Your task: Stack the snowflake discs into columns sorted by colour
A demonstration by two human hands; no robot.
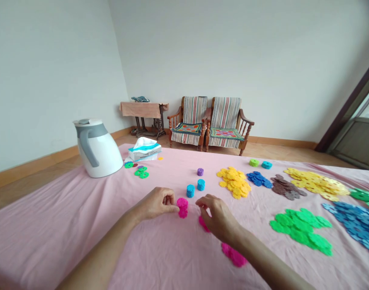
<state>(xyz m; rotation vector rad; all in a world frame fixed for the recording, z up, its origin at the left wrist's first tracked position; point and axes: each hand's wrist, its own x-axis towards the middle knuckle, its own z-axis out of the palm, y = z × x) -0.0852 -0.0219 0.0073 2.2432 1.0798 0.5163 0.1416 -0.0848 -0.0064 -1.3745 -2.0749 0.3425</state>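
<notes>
In the head view, my left hand (159,204) has its fingers curled, with thumb tip and forefinger at the left side of a small stack of pink flower-shaped discs (182,208). To the right of that stack, my right hand (217,214) is bent, its thumb and fingers apart, and nothing shows between them. Pink discs (203,224) lie partly hidden under the right hand. More pink discs (234,255) are piled below the right wrist. Just beyond the hands stand two short blue disc stacks (190,191) and a purple stack (200,172).
At right lie loose disc piles: yellow (233,182), dark blue (258,179), brown (287,187), bright green (301,228) and blue (358,223). Lime (253,162) and teal (266,165) stacks stand behind. A white jug (101,155) and tissue box (145,150) are at left on the pink cloth (154,257).
</notes>
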